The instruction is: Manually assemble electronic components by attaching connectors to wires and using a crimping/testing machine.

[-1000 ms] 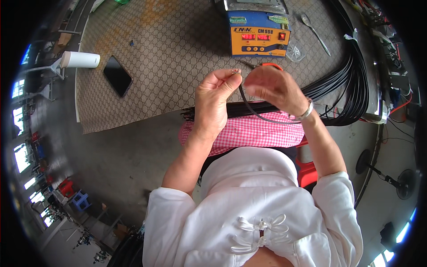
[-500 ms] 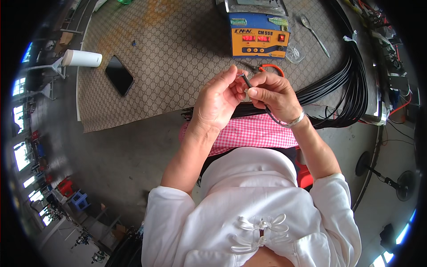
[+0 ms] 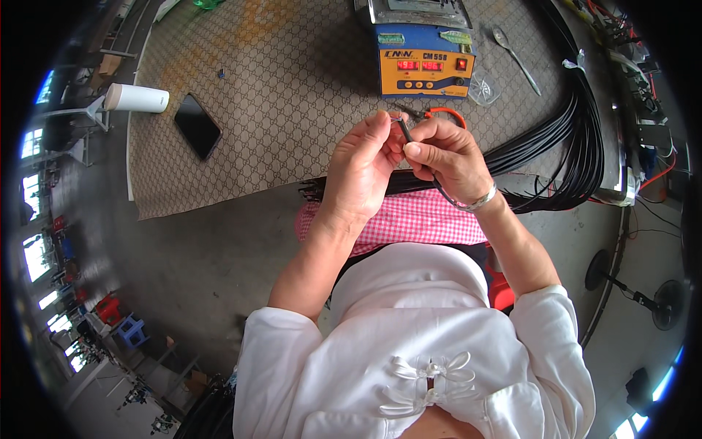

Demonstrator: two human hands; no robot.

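Note:
A black cable (image 3: pixel 406 130) is pinched between the thumb and fingers of my right hand (image 3: pixel 453 162), its end pointing up and away from me. The rest of it curves down under that hand toward the wrist. My left hand (image 3: pixel 355 170), palm turned up, has its thumb and fingertips closed on the thin wires at the cable's stripped end. Those wires are too small to make out one by one. Just beyond my fingers lies a cutting tool with orange handles (image 3: pixel 447 111), partly hidden by my right hand.
A blue and orange heating unit (image 3: pixel 425 67) with red digits stands at the far middle. Right of it are a spoon (image 3: pixel 516 60) and a clear plastic dish (image 3: pixel 484 89). A bundle of black cables (image 3: pixel 545 143) curves along the right. A phone (image 3: pixel 197 126) and white cup (image 3: pixel 137 97) lie left.
Both hands stay close together on the cable with only slight shifts. A small pale bit seen between the hands half a second ago no longer shows.

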